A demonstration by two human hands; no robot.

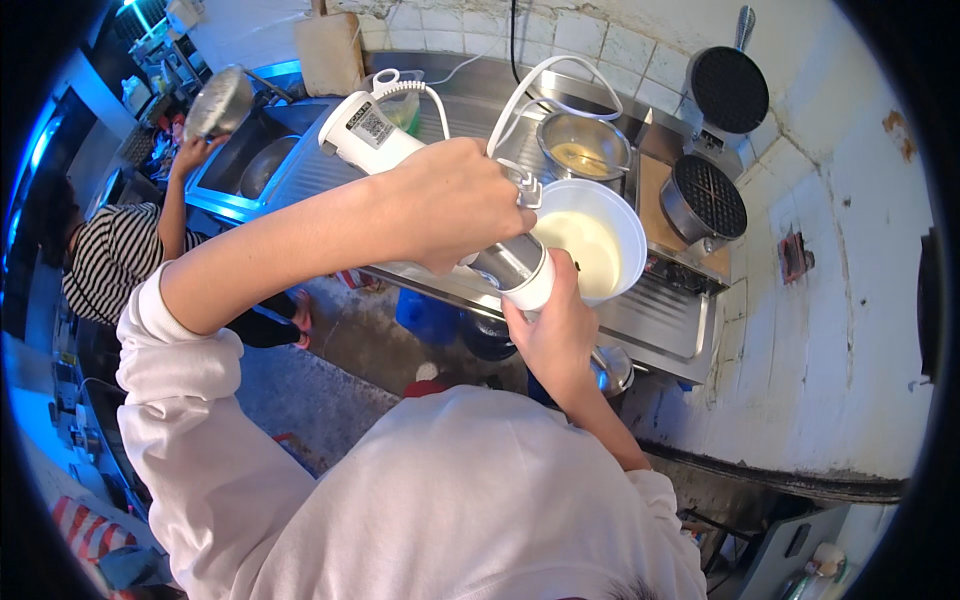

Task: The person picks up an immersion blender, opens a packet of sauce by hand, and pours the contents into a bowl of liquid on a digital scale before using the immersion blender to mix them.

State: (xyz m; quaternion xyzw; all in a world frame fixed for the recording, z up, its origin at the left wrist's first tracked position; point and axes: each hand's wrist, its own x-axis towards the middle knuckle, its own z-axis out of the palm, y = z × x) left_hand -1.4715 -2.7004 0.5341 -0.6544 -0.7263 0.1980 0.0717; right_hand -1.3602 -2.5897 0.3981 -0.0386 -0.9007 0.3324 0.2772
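A hand blender (378,137) with a white body slants down from upper left to lower right across my front. My left hand (445,205) is closed round it, by the metal part of its shaft. Lower down, my right hand (556,335) is closed on the white collar below that metal. Its bell-shaped metal foot (614,372) shows past my right wrist, out over the counter's near edge. Just beyond my hands stands a white plastic tub (632,222) of pale, creamy liquid. The blender's white cord (572,60) loops up behind my left hand.
A metal bowl (622,150) with yellow liquid and a utensil stands behind the tub. An opened round waffle iron (712,200) is at the right, by the tiled wall. At the left, a person in a striped shirt (115,250) holds a metal bowl (220,103) by the sink (215,200).
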